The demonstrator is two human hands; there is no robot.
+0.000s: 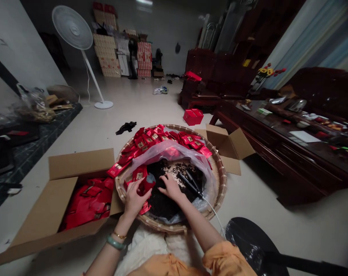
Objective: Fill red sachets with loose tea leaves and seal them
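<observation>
My left hand (133,199) is closed on a small red packet (147,183), whose open mouth shows a greyish inside. To its right, my right hand (172,188) reaches over dark loose tea leaves (162,205), thumb and fingers apart. Its fingertips are close to the leaves; I see nothing held in them. The leaves lie on a clear plastic sheet (209,180) inside a round woven bamboo basket (222,180). A black heat sealer (191,184), shaped like a hair straightener with a white cord, rests on the leaves. Many red packets (159,136) are heaped along the basket's far rim.
An open cardboard box (47,203) of red packets stands left, another open box (237,143) at the right. A red box (193,117) and a black bag (126,127) lie on the floor. A dark wooden table (257,134), a black round base (248,241) and a white fan (103,104) stand around.
</observation>
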